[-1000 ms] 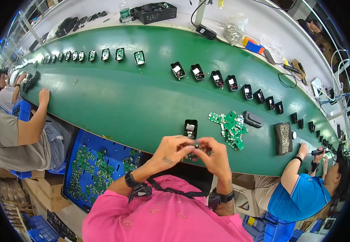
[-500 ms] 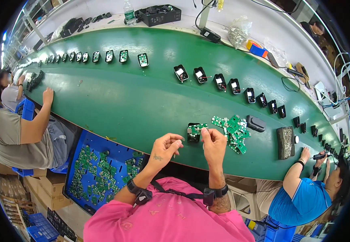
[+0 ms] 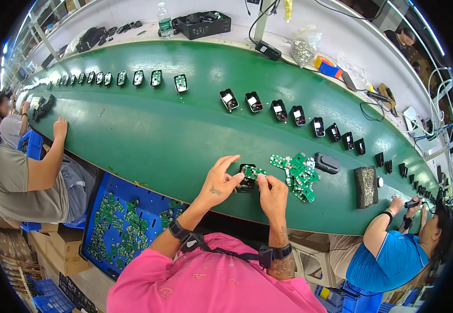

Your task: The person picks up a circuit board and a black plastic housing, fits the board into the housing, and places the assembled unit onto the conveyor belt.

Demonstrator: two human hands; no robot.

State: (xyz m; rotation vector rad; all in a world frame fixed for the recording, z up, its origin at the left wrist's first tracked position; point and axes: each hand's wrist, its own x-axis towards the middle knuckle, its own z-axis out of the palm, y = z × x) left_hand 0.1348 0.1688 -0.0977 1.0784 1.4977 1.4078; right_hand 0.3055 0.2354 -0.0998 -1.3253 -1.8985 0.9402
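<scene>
On the green belt just ahead of my wrists, I'd steady the black case with my left hand, index spread, while my right hand pinches the small green board over it, from the pile of boards just right, seating it squarely.

Three people are seen at the green belt. One water bottle and one black tray are counted behind it.
</scene>
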